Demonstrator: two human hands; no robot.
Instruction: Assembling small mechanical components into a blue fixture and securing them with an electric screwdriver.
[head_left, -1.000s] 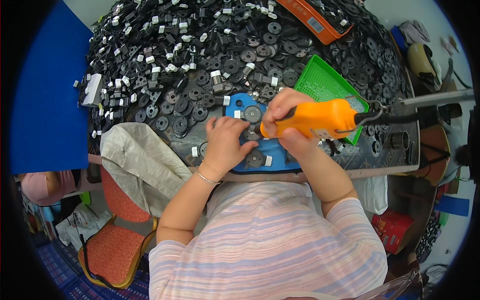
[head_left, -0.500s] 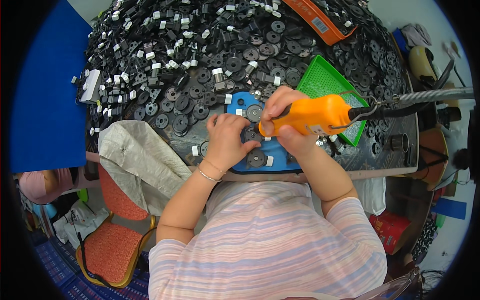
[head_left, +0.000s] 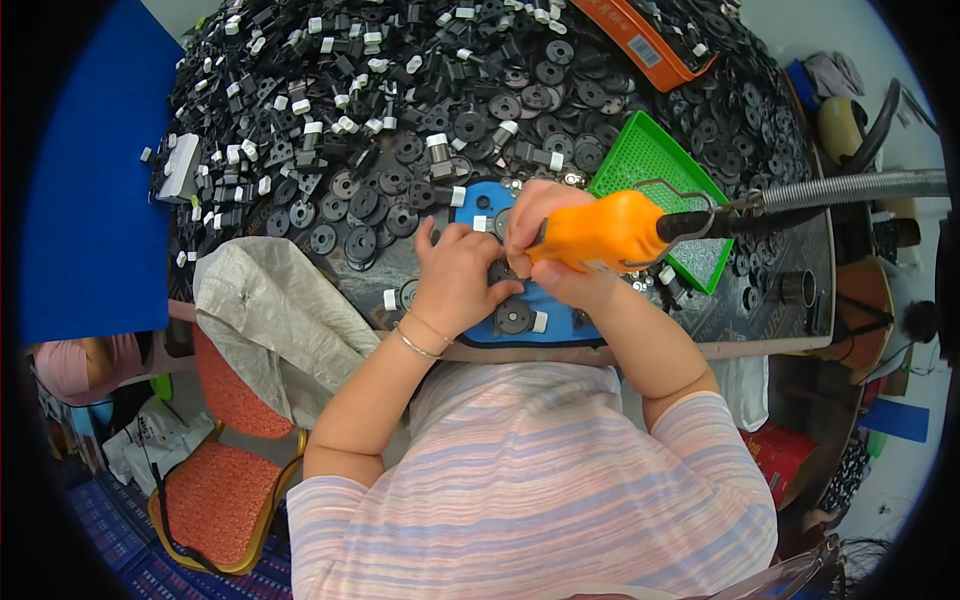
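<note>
My right hand (head_left: 532,215) is wrapped round an orange electric screwdriver (head_left: 605,232), its nose tilted down to the left. Between the thumb and fingers of my left hand (head_left: 455,275) is a black disc part (head_left: 497,270), mostly covered by both hands. The screwdriver's tip is hidden by my right hand, over that part. Both hands work above a blue mat (head_left: 565,325). Closer to me on the mat lies another black wheel part (head_left: 513,316) with a white tab. A similar part (head_left: 407,294) sits left of my left wrist.
Heaped black parts with white tips (head_left: 300,105) cover the table's far side. A green basket (head_left: 650,165) holding small shiny pieces stands at right, with an orange box (head_left: 640,45) beyond. A coiled spring hanger (head_left: 830,192) reaches the screwdriver. Grey cloth (head_left: 280,310) drapes the left edge.
The screwdriver and my right hand have shifted slightly left, and its nose is now covered by my fingers. The left hand has stayed almost in place.
</note>
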